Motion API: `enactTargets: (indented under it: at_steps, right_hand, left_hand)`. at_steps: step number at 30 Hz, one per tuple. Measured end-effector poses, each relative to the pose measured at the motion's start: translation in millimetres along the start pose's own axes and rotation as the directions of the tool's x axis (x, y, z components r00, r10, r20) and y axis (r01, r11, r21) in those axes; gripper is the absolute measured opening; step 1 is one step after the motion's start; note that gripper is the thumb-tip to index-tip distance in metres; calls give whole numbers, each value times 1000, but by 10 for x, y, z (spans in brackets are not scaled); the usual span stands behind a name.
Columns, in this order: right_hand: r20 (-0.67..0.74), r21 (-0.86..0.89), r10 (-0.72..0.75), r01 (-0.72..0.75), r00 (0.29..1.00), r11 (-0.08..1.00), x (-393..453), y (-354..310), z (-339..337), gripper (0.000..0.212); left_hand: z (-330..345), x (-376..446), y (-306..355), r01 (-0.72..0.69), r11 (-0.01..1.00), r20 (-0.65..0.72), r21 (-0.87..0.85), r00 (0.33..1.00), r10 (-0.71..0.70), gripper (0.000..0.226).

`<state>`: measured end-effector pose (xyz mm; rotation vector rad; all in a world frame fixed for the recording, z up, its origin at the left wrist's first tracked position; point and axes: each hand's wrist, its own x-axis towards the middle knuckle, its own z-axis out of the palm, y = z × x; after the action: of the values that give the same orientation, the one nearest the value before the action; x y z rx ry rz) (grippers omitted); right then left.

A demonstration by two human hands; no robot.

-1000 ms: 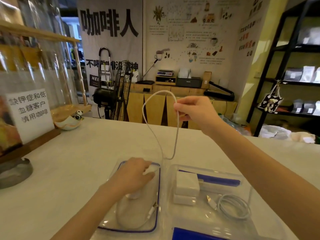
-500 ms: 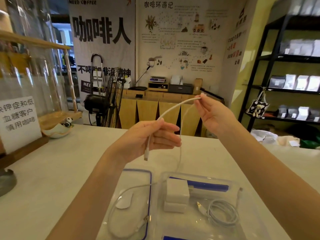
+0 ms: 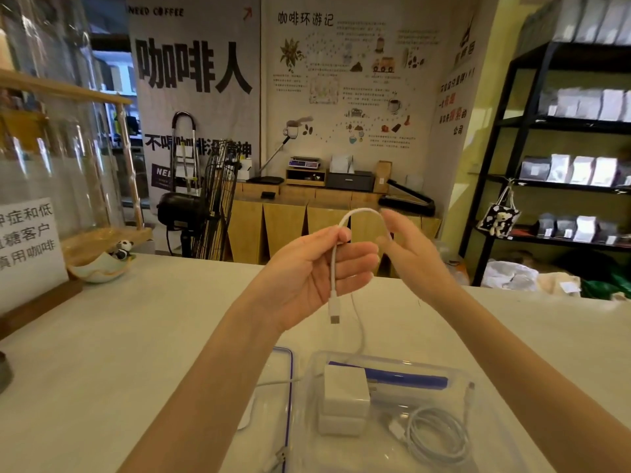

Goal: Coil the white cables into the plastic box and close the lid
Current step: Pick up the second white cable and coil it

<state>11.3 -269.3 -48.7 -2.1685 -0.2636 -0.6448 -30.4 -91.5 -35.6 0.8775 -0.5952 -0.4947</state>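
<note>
My left hand is raised above the table, palm toward me, and pins a white cable under its thumb. The cable's plug hangs below the palm. From the thumb the cable arcs over to my right hand, whose fingertips hold it loosely. The rest drops between my hands toward the clear plastic box. Inside the box lie two white chargers and a coiled white cable. The lid, clear with a blue seal, lies flat to the left of the box.
The box and lid sit on a pale counter. At the far left stand a sign on a wooden base and a small dish with a panda figure. A black fan and black shelves stand beyond the counter.
My left hand came up off the lid with the plug end of the cable. My right hand drew closer to it, so the cable between them now bends into a short arc.
</note>
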Motion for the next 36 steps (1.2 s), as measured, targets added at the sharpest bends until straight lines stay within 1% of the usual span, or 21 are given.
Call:
enactTargets:
  at_steps: [1, 2, 3, 4, 5, 7, 9, 11, 12, 14, 17, 20, 22, 26, 28, 30, 31, 32, 34, 35, 36]
  right_hand:
    - [95, 48, -60, 56, 994, 997, -28, -33, 39, 40]
    - [154, 96, -92, 78, 984, 992, -57, -49, 85, 35]
    - [166, 133, -119, 98, 979, 986, -80, -51, 121, 29]
    - [134, 153, -143, 122, 981, 981, -86, -38, 158, 23]
    - [85, 163, -155, 140, 984, 977, -87, -26, 186, 19]
    - [15, 173, -147, 142, 989, 975, -71, -12, 206, 19]
    - [23, 166, -150, 144, 988, 976, -74, -34, 207, 23]
    - [134, 81, -183, 173, 974, 982, -132, -80, 216, 29]
    - [212, 25, -201, 200, 956, 979, -173, -95, 235, 28]
    - [351, -76, -232, 274, 907, 959, -292, -128, 280, 19]
    - [483, -180, -250, 374, 839, 910, -467, -216, 309, 25]
    - [541, -232, -245, 422, 805, 876, -610, -280, 322, 32]
    - [540, -250, -261, 449, 800, 858, -656, -319, 285, 35]
    - [543, -254, -332, 527, 772, 811, -706, -433, 179, 34]
    - [566, -261, -359, 574, 742, 776, -752, -535, 140, 34]
    - [562, -317, -377, 613, 736, 724, -764, -605, 93, 33]
    - [538, -349, -395, 624, 745, 699, -750, -629, 65, 30]
    - [515, -375, -417, 634, 749, 676, -731, -649, 43, 26]
    - [463, -413, -515, 689, 722, 595, -667, -673, 10, 11]
    - [414, -412, -570, 704, 710, 578, -630, -669, -8, 9]
    - [363, -401, -611, 710, 703, 578, -591, -675, -36, 13]
  left_hand:
    - [16, -1, 4, -10, 999, 19, -38, 1000, 11, 24]
    - [31, -2, 11, -15, 996, 41, -86, 999, 19, 25]
    - [51, -7, 19, -13, 991, 62, -131, 998, 21, 26]
    - [71, -17, 29, -5, 988, 81, -154, 997, 18, 25]
    - [86, -28, 38, 5, 990, 94, -140, 996, 8, 25]
    - [127, -58, 47, 29, 1000, 91, -7, 995, -28, 24]
    - [163, -87, 50, 28, 991, 64, 131, 997, -37, 26]
    - [180, -96, 61, -14, 987, 37, 160, 999, 9, 31]
    - [177, -91, 73, -43, 991, 22, 129, 999, 41, 31]
    - [138, -66, 97, -103, 994, -15, 22, 995, 103, 28]
    - [-1, -5, 103, -177, 983, -127, -50, 977, 169, 27]
    - [-144, 34, 105, -194, 980, -227, -46, 957, 179, 29]
    - [-206, 43, 117, -209, 978, -275, -20, 941, 196, 31]
    - [-254, 64, 99, -305, 950, -302, 67, 901, 311, 32]
    - [-258, 81, 68, -328, 935, -307, 136, 883, 355, 31]
    - [-264, 93, 35, -303, 906, -299, 297, 871, 389, 29]
    - [-269, 96, 17, -276, 871, -280, 407, 870, 407, 28]
    - [-262, 93, 1, -245, 820, -251, 517, 873, 418, 26]
    - [-241, 89, -39, -162, 703, -201, 692, 893, 403, 25]
    - [-224, 89, -60, -110, 641, -186, 760, 908, 375, 24]
    - [-191, 81, -73, -65, 587, -169, 807, 927, 335, 22]
